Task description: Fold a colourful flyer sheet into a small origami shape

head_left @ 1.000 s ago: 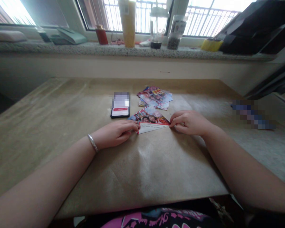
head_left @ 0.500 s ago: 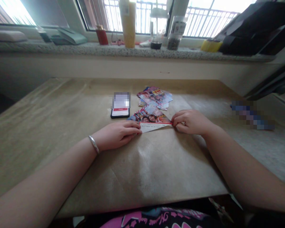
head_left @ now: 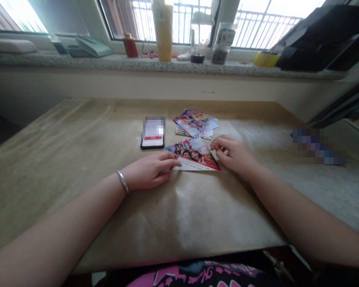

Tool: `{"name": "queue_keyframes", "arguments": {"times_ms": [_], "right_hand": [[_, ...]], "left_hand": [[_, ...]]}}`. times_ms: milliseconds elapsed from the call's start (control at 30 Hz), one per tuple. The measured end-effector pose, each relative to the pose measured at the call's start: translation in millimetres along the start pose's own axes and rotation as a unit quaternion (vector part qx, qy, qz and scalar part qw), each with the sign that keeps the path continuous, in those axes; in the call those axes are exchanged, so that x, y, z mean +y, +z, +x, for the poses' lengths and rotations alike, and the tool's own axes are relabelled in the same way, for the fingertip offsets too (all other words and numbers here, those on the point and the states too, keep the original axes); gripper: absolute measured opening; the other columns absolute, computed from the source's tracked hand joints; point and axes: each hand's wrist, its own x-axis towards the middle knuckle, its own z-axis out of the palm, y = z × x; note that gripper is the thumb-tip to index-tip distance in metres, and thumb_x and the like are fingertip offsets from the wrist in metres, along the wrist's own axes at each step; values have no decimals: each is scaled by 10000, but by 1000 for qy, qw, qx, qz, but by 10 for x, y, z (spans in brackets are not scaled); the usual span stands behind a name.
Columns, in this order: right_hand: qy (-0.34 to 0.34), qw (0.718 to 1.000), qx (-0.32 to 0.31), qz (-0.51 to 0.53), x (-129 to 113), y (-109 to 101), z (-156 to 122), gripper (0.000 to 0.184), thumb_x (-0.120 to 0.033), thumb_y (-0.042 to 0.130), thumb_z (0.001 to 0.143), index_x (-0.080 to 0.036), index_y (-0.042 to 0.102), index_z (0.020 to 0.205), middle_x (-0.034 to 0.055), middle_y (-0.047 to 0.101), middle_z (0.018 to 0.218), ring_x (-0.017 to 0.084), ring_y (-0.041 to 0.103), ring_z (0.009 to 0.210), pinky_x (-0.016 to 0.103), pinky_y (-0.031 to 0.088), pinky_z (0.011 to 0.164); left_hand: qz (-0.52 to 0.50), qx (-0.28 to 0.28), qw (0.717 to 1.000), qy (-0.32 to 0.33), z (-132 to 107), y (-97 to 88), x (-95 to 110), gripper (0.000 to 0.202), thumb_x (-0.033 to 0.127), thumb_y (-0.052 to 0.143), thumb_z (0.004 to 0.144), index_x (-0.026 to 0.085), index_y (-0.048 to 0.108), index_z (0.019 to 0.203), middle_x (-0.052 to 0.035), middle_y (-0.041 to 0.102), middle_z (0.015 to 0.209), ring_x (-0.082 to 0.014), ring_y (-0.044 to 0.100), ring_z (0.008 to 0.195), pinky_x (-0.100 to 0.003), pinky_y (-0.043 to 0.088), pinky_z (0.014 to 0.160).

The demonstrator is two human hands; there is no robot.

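A printed paper flyer (head_left: 194,156), folded into a roughly triangular shape, lies on the table with a photo of smiling people and a white strip along its near side. At its left corner my left hand (head_left: 151,168) grips it, fingers over the paper; part of that corner is hidden beneath them. My right hand (head_left: 231,153) hovers just off the flyer's right side, holding nothing, its fingers loosely curled and apart. Behind the flyer sits a pile of similar colourful papers (head_left: 199,122).
A smartphone (head_left: 152,141) with a lit screen lies left of the pile. A blurred dark blue item (head_left: 315,147) rests at the right. Along the stone windowsill (head_left: 173,65) stand a tall yellow container (head_left: 164,36), a red canister (head_left: 130,46), clear jars and a large black object (head_left: 317,44).
My right hand has let go of the flyer's right corner and moved slightly up and left. The flyer's right corner now sits lower, showing more of the photo. My left hand stays on it.
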Motion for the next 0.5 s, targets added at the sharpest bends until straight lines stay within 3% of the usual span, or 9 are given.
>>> {"name": "queue_keyframes", "arguments": {"times_ms": [100,200,300,500], "right_hand": [[-27,999,25,19,-42,74,6,188,-175,495,813,-198,655,908,101,640,1143,223,599,1041,369,496,860],[-22,1000,17,15,-24,146,4,257,-205,519,824,-191,639,1051,136,526,1358,255,494,1246,461,394,1042],[-10,1000,-19,17,32,196,1,334,-215,517,825,-171,598,1145,167,484,1398,271,447,1298,504,351,1075],[-19,999,-27,35,94,222,9,403,-236,515,834,-194,546,1234,135,551,1326,265,487,1246,499,367,1063]], "left_hand": [[8,-10,1000,10,3,25,5,368,238,454,913,218,568,1262,-112,530,1192,-231,507,1137,-395,445,1009],[16,-12,1000,10,9,25,8,343,296,451,931,246,599,1237,-108,511,1227,-233,492,1158,-400,429,1027],[14,-10,1000,26,25,-2,28,311,277,446,936,238,618,1191,-96,513,1311,-239,474,1214,-425,397,1059],[9,14,997,75,61,-33,94,231,225,442,930,192,643,1040,-63,665,1149,-207,586,1094,-444,361,1084]]}}
